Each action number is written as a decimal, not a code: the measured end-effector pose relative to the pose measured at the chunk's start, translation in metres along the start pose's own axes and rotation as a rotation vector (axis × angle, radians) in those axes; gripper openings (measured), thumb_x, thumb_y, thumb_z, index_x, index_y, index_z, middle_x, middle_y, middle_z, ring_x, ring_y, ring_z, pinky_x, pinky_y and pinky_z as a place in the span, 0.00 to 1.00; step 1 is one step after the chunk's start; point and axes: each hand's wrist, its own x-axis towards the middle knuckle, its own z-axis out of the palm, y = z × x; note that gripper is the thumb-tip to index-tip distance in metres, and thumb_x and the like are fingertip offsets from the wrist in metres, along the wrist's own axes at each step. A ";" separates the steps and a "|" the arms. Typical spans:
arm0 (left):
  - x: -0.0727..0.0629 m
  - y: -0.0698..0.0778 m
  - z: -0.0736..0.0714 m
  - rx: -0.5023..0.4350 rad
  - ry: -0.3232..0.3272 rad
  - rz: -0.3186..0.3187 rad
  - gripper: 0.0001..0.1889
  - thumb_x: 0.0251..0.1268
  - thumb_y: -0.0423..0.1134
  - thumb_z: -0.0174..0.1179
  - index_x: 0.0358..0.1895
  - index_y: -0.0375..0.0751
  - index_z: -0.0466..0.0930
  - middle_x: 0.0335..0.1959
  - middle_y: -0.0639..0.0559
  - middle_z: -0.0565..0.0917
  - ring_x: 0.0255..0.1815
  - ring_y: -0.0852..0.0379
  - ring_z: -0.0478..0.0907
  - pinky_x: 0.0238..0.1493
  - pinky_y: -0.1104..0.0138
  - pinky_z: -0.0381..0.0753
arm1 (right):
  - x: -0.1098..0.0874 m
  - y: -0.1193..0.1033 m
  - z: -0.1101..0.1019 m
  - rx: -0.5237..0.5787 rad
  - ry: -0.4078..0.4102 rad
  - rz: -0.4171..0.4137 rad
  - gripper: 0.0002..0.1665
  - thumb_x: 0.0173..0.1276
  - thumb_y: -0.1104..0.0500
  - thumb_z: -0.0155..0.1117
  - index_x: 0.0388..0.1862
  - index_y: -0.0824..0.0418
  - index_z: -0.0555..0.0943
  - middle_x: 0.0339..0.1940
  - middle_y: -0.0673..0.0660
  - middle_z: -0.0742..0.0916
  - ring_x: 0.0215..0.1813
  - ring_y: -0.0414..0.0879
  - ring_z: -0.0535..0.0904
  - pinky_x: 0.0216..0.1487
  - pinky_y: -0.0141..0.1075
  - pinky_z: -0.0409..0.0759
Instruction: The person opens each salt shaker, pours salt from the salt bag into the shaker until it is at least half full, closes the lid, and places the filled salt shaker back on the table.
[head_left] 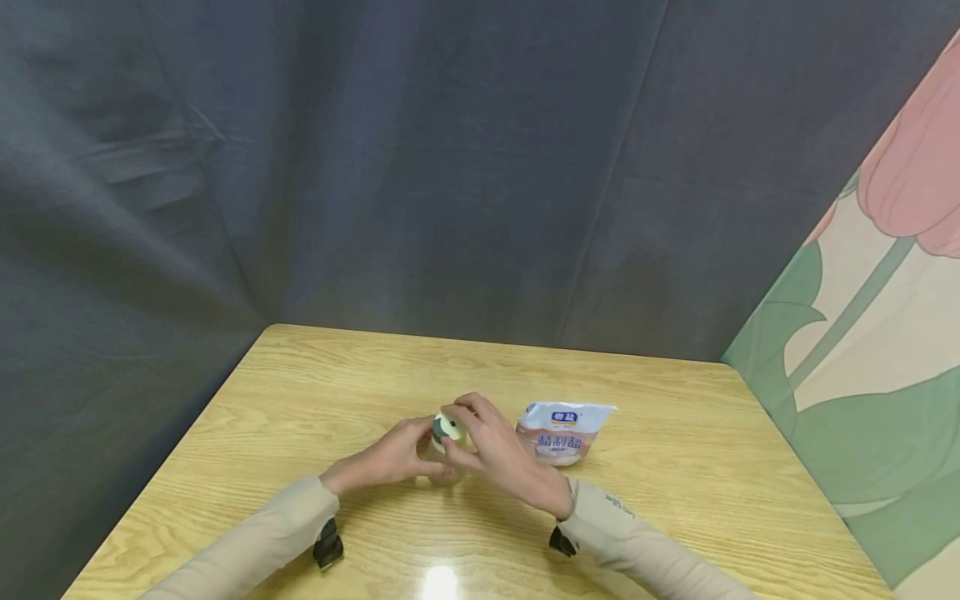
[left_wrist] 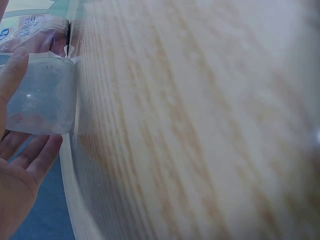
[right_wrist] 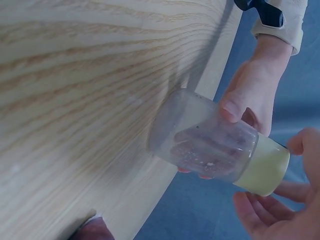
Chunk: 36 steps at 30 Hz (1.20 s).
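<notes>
A clear seasoning jar (right_wrist: 205,137) with a pale yellow-green lid (right_wrist: 264,167) stands upright on the table. My left hand (head_left: 386,457) grips the jar's body, thumb on one side and fingers round the other; the fingers show through the wall in the right wrist view. My right hand (head_left: 498,450) has its fingers and thumb curled round the lid's rim. Part of the lid's top is dark grey, with a small dark spot near the right fingers. Inside, the jar looks empty apart from small specks. Just right of the right hand stands a salt bag (head_left: 558,437).
The wooden table (head_left: 675,467) ends at a dark curtain (head_left: 450,183) behind and to the left. A wall with a painted tulip (head_left: 885,333) borders the right side. Dark straps (head_left: 327,546) hang below both cuffs.
</notes>
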 end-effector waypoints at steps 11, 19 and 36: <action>0.001 0.001 0.000 -0.002 0.006 0.019 0.34 0.59 0.51 0.71 0.68 0.52 0.70 0.54 0.65 0.78 0.45 0.61 0.73 0.46 0.65 0.77 | -0.002 0.004 0.003 -0.029 0.050 0.025 0.24 0.68 0.53 0.69 0.56 0.66 0.80 0.45 0.56 0.77 0.41 0.43 0.74 0.40 0.34 0.77; 0.000 0.001 0.001 -0.019 0.002 0.012 0.35 0.60 0.52 0.70 0.69 0.52 0.69 0.57 0.63 0.78 0.47 0.62 0.74 0.46 0.65 0.77 | -0.002 0.004 0.003 -0.027 0.070 -0.026 0.20 0.67 0.56 0.68 0.53 0.66 0.81 0.46 0.56 0.79 0.45 0.44 0.76 0.44 0.34 0.80; 0.001 0.001 0.000 -0.031 -0.005 -0.003 0.35 0.59 0.53 0.70 0.69 0.51 0.69 0.59 0.63 0.77 0.56 0.62 0.74 0.56 0.59 0.76 | 0.002 0.003 0.001 -0.036 0.036 0.021 0.23 0.67 0.52 0.70 0.54 0.65 0.80 0.48 0.55 0.81 0.50 0.46 0.77 0.48 0.38 0.80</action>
